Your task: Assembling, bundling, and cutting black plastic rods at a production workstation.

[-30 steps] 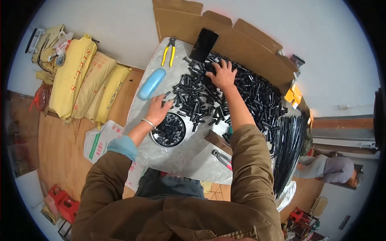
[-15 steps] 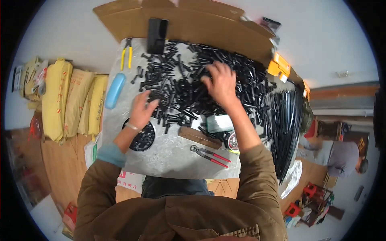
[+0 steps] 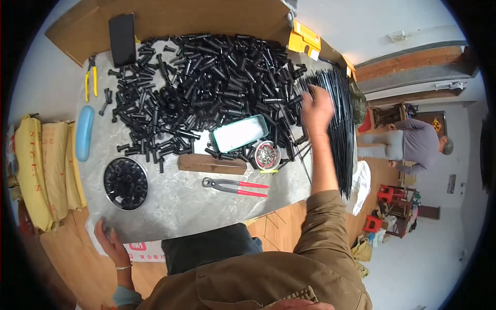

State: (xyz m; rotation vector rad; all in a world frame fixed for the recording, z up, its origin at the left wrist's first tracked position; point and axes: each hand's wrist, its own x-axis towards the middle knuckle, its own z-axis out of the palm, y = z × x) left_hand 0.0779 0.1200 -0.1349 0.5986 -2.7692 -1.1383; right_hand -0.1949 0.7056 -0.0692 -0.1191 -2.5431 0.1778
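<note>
My right hand [image 3: 316, 109] is over the upper left side of a bundle of thin black rods [image 3: 338, 129]. Its fingers are curled together; whether a rod is pinched in them is blurred. Low by the table's left front edge, my left hand [image 3: 109, 242] has its fingers bent around something small and dark that I cannot make out. A big heap of black bolt-like plastic parts [image 3: 206, 82] spreads over the far half of the table. Near the left hand stands a round dish [image 3: 125, 184] full of short black pieces.
Before the heap lie a teal-rimmed box [image 3: 239, 133], a wooden block [image 3: 212, 164], a tub of small metal bits [image 3: 266, 155] and red-handled pincers [image 3: 235, 187]. Yellow-handled pliers [image 3: 91, 80] and a blue case [image 3: 83, 133] are left. Cardboard [image 3: 181, 18] walls the back. A person [image 3: 413, 139] stands right.
My right hand has left the heap for the rods at the right. My left hand has drawn back from the heap to the near left edge. The view has swung to the right.
</note>
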